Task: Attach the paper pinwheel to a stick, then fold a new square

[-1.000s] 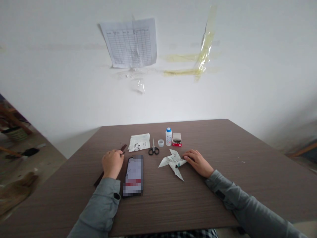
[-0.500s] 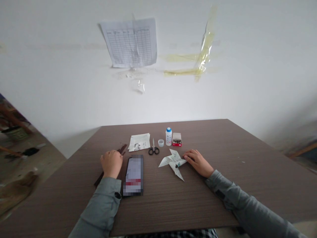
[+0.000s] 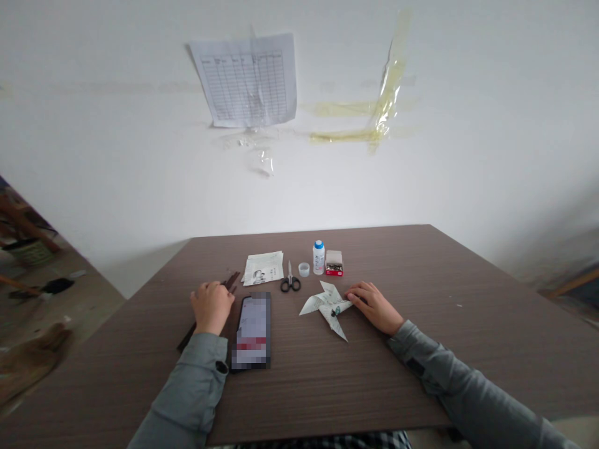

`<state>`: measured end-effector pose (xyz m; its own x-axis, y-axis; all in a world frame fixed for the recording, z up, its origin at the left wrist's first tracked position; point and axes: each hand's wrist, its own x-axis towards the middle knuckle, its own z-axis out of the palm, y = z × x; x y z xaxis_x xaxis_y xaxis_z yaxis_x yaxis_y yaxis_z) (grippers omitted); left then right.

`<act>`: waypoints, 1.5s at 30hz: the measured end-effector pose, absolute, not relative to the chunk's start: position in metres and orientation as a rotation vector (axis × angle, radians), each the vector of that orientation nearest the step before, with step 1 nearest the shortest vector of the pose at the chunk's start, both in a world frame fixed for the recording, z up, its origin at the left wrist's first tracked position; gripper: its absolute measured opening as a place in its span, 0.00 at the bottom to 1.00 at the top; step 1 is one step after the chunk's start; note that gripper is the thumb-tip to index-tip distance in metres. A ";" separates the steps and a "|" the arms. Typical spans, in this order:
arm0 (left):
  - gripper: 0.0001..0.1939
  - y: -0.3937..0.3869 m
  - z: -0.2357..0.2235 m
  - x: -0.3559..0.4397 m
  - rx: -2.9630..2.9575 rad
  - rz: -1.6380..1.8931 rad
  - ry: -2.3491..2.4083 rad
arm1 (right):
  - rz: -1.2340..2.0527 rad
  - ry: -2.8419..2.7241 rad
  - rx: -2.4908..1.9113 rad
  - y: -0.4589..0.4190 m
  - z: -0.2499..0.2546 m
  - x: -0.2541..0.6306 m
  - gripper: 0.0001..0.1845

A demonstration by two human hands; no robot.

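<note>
My left hand [image 3: 212, 307] is curled over several thin dark brown sticks [image 3: 229, 284], which run out from under it on both sides. A folded paper pinwheel [image 3: 326, 310] with printed markings and a dark centre pin lies on the table. My right hand [image 3: 374, 307] sits at its right side, with thumb and fingers around the vane nearest it. A phone [image 3: 251, 330] with a blurred screen lies between my hands.
Beyond my hands on the brown wood-grain table [image 3: 374, 374] are a paper stack [image 3: 263, 268], black-handled scissors [image 3: 290, 277], a small clear cap [image 3: 304, 269], a blue-capped white bottle [image 3: 319, 257] and a small red-and-white box [image 3: 334, 263]. A wall stands behind the table.
My left hand has shifted slightly over the dark sticks. My right hand and the pinwheel have stayed in place.
</note>
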<state>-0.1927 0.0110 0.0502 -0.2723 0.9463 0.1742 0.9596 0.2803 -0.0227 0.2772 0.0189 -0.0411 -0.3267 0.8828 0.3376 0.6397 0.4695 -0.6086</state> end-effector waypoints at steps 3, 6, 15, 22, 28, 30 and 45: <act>0.17 0.011 0.053 -0.189 -1.795 -0.190 -2.377 | 0.491 -2.087 -1.274 0.016 -0.037 0.276 0.25; 0.15 0.012 0.059 -0.180 -1.847 -0.267 -2.347 | 0.487 -2.095 -1.288 0.016 -0.036 0.276 0.25; 0.13 0.006 0.068 -0.116 -1.989 -0.343 -2.275 | 0.493 -2.096 -1.288 0.021 -0.044 0.283 0.24; 0.13 0.003 0.071 -0.067 -2.220 -0.399 -2.219 | 0.474 -2.091 -1.271 0.019 -0.040 0.280 0.23; 0.13 0.004 0.063 -0.041 -2.336 -0.355 -2.221 | 0.475 -2.094 -1.263 0.016 -0.037 0.277 0.22; 0.14 0.004 0.056 -0.036 -2.363 -0.355 -2.202 | 0.472 -2.095 -1.269 0.015 -0.037 0.276 0.22; 0.11 -0.002 0.051 -0.035 -2.406 -0.303 -2.211 | 0.459 -2.094 -1.279 0.017 -0.038 0.276 0.22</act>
<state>-0.0348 -0.0017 0.0507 0.0797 0.9960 0.0403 0.9702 -0.0867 0.2263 0.2764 0.0167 -0.0377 -0.3267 0.8838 0.3349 0.6628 0.4668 -0.5855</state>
